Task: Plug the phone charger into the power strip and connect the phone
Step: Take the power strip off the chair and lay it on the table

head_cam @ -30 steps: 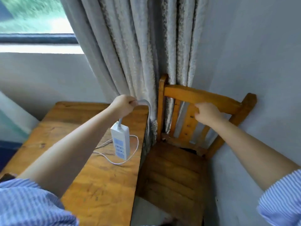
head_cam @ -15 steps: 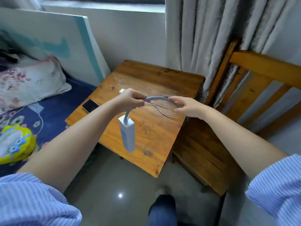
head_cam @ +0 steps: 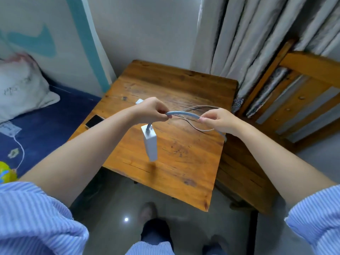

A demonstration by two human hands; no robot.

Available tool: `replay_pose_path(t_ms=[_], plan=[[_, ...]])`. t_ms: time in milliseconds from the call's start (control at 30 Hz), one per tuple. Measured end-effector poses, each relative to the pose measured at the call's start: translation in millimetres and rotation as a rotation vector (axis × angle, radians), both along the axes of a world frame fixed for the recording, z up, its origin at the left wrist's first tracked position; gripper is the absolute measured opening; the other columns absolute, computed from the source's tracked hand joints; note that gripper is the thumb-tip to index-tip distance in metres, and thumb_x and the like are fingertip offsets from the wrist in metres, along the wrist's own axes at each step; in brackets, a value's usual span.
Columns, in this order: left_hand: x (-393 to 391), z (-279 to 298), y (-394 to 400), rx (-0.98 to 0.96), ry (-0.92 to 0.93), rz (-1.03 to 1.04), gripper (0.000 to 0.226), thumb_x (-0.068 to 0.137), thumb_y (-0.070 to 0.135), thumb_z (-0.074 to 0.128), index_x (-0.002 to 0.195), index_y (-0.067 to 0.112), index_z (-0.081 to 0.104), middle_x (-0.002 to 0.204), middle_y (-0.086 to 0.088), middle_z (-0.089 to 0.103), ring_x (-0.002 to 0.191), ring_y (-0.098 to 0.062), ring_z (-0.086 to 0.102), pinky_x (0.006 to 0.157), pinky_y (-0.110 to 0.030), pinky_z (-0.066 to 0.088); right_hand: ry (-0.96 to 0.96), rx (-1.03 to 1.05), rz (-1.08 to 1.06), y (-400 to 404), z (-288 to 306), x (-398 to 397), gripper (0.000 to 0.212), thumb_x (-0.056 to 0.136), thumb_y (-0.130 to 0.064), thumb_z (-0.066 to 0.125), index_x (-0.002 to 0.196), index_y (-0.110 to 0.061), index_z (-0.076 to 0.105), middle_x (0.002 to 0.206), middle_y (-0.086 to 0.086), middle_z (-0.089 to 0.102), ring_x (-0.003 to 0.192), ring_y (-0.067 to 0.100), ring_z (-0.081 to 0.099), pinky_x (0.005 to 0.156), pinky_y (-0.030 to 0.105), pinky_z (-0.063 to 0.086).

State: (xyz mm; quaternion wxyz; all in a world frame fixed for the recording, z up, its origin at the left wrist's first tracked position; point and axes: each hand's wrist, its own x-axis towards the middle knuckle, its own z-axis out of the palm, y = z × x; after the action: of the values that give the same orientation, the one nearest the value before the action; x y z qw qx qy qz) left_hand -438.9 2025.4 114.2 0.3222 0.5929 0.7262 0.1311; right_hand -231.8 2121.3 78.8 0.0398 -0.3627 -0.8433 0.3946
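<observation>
Step in hand: the person is repositioning the white rectangular plastic power strip [head_cam: 150, 143], which is hanging by its thick grey-white cord [head_cam: 181, 113] above the square wooden table [head_cam: 184, 85]; judged early in the task, nothing yet plugged.
Method advised: setting the strip flat on the tabletop with sockets facing up, near the left edge where the phone and charger are lying, and feeding out cord slack so the strip is not dragging back toward the right edge.
Dark slab-shaped phone [head_cam: 94, 121]: lying flat at the table's left edge, untouched.
Small white charger plug [head_cam: 139, 101]: lying toward the middle of the table, mostly hidden behind the left hand; type judged, not certain.
Left hand [head_cam: 150, 111]: closed, fingers pinching the cord just above the strip, carrying its weight.
Power strip: dangling end-down, clear of the tabletop, over the table's near half.
Thin white charging cable [head_cam: 197, 127]: looping loosely on the table toward the right edge, beneath the cord.
Right hand [head_cam: 218, 121]: closed, fingertips [head_cam: 201, 119] gripping the cord further along, near the right edge.
Risk: the swinging strip striking the table.
</observation>
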Motion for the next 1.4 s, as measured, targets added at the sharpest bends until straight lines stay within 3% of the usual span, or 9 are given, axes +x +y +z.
replay_pose_path(t_ms=[200, 300, 400, 567, 800, 1067, 1167, 1267, 1400], plan=[[-50.7, -15.7, 19.7, -0.056, 0.082, -0.217, 0.021, 0.089, 0.015, 0.054, 0.087, -0.002, 0.065, 0.058, -0.001, 0.042, 0.058, -0.017, 0.037, 0.047, -0.021, 0.026, -0.106, -0.055, -0.148, -6.7, -1.2, -44.3, 0.020, 0.090, -0.024, 0.055, 0.089, -0.009, 0.068, 0.083, 0.007, 0.060, 0.080, 0.019, 0.053, 0.068, 0.031, 0.040], [-71.3, -27.0, 33.4, -0.021, 0.071, -0.258, 0.017, 0.088, 0.012, 0.055, 0.094, 0.004, 0.068, 0.075, -0.006, 0.059, 0.067, -0.017, 0.048, 0.056, -0.019, 0.038, -0.093, -0.050, -0.245, -5.0, -0.6, -54.0, 0.014, 0.090, -0.020, 0.055, 0.080, -0.013, 0.062, 0.080, 0.009, 0.058, 0.078, 0.020, 0.051, 0.067, 0.030, 0.039], [-86.3, -49.7, 36.6, -0.059, 0.086, -0.300, 0.018, 0.088, 0.013, 0.055, 0.097, 0.002, 0.067, 0.103, -0.015, 0.063, 0.098, -0.028, 0.056, 0.081, -0.033, 0.045, -0.030, -0.066, -0.343, 0.9, 1.9, -53.0, 0.015, 0.089, -0.017, 0.056, 0.075, -0.012, 0.058, 0.073, 0.004, 0.056, 0.076, 0.021, 0.051, 0.072, 0.033, 0.040], [-96.0, -86.8, 39.4, -0.034, -0.037, -0.246, 0.021, 0.090, 0.017, 0.056, 0.108, 0.014, 0.066, 0.105, -0.002, 0.049, 0.104, -0.019, 0.045, 0.083, -0.025, 0.031, -0.086, -0.081, -0.319, 1.6, -12.2, -54.9, 0.013, 0.091, -0.022, 0.054, 0.080, -0.019, 0.059, 0.066, -0.001, 0.053, 0.061, 0.011, 0.047, 0.056, 0.023, 0.037], [-83.6, -94.3, 68.6, -0.168, 0.073, -0.361, 0.020, 0.095, 0.016, 0.045, 0.106, 0.014, 0.062, 0.104, -0.009, 0.060, 0.089, -0.021, 0.047, 0.070, -0.027, 0.034, -0.177, -0.080, -0.254, 24.9, -31.5, -52.1, 0.016, 0.091, -0.022, 0.053, 0.095, -0.011, 0.064, 0.065, -0.007, 0.049, 0.062, 0.010, 0.045, 0.055, 0.022, 0.035], [-68.8, -62.4, 158.9, -0.098, 0.482, -0.533, 0.024, 0.094, 0.015, 0.040, 0.109, 0.017, 0.058, 0.108, -0.015, 0.062, 0.094, -0.032, 0.055, 0.067, -0.030, 0.034, -0.004, -0.091, -0.441, 77.9, -55.2, -32.1, 0.022, 0.091, -0.020, 0.054, 0.106, -0.010, 0.066, 0.081, 0.006, 0.060, 0.073, 0.018, 0.052, 0.064, 0.027, 0.040], [-60.9, -62.4, 196.9, -0.018, 0.694, -0.577, 0.028, 0.094, 0.013, 0.039, 0.115, 0.021, 0.054, 0.113, -0.012, 0.059, 0.105, -0.032, 0.053, 0.077, -0.034, 0.037, -0.013, 0.051, -0.542, 96.1, -71.0, -35.6, 0.023, 0.091, -0.015, 0.053, 0.111, -0.008, 0.064, 0.089, 0.006, 0.061, 0.083, 0.020, 0.054, 0.068, 0.024, 0.036], [-52.4, -72.0, 236.1, 0.020, 0.871, -0.571, 0.033, 0.091, 0.012, 0.042, 0.121, 0.023, 0.051, 0.117, -0.012, 0.057, 0.113, -0.031, 0.049, 0.097, -0.043, 0.034, -0.080, 0.197, -0.601, 119.9, -83.9, -43.1, 0.024, 0.091, -0.009, 0.053, 0.113, -0.008, 0.062, 0.093, 0.024, 0.062, 0.090, 0.035, 0.056, 0.072, 0.029, 0.037], [-48.8, -99.6, 289.3, 0.050, 0.937, -0.559, 0.036, 0.091, 0.014, 0.045, 0.125, 0.024, 0.049, 0.122, -0.013, 0.055, 0.117, -0.031, 0.046, 0.105, -0.049, 0.026, -0.168, 0.295, -0.603, 164.0, -101.2, -52.2, 0.026, 0.091, -0.006, 0.050, 0.115, -0.006, 0.059, 0.093, 0.029, 0.057, 0.090, 0.041, 0.054, 0.077, 0.040, 0.046]])
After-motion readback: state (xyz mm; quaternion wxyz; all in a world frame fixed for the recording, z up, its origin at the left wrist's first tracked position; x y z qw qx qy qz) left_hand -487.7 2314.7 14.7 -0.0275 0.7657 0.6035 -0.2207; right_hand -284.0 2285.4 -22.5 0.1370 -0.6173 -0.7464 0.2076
